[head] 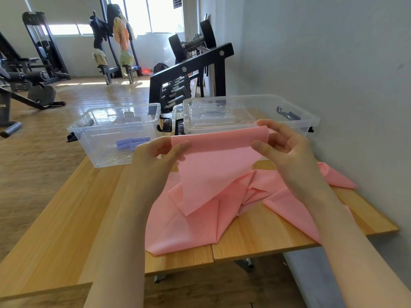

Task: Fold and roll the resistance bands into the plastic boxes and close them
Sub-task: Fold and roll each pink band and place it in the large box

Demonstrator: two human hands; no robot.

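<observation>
Above the near wooden table (66,214), the left hand (153,154) and right hand (287,147) pinch the raised end of the wide pink resistance band (213,174); folding seems underway. Next likely: rolling it toward the clear plastic boxes (115,130).

both forearms reach forward and up from the near edge of the wooden table (66,218), bare, wrists raised above its top. the left hand (153,156) and the right hand (287,145) are held level above the table's far half, thumbs facing each other, each pinching a top corner of the pink band (213,165) between thumb and curled fingers
</observation>
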